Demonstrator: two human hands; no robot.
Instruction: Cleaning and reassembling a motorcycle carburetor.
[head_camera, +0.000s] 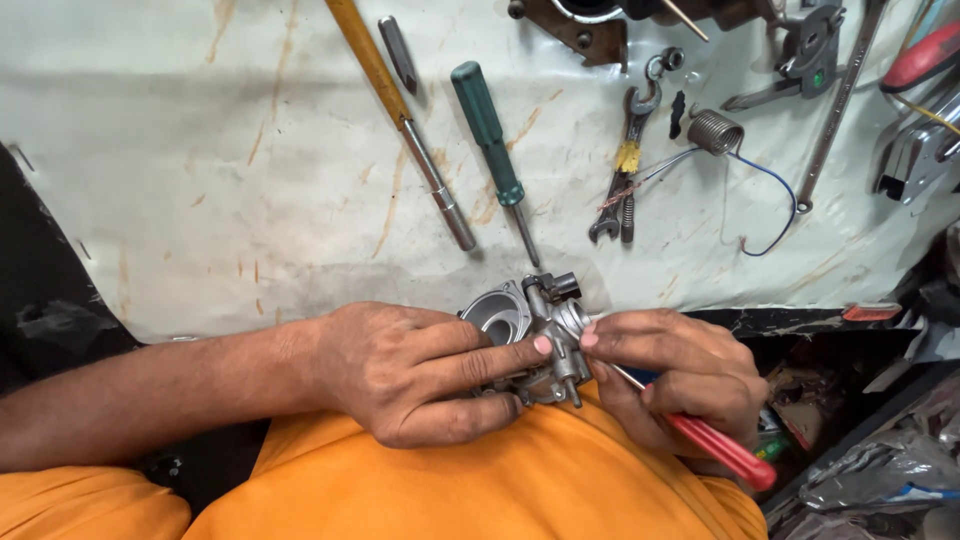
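Here:
- Stained white sheet covers the tabletop.
- Green screwdriver, wrench, coil spring lie scattered.
- Left hand grips carburetor; right hand clasps red screwdriver.

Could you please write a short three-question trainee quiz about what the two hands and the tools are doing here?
1. True or false: the left hand grips the grey cast-metal carburettor body over the orange-clad lap.
2. Which tool does the right hand hold? A the red-handled screwdriver; B the green-handled screwdriver; C the yellow-taped open-ended spanner.
3. Fill in: the coiled metal spring lies on the stained white ____.

Key: 1 true; 2 A; 3 sheet.
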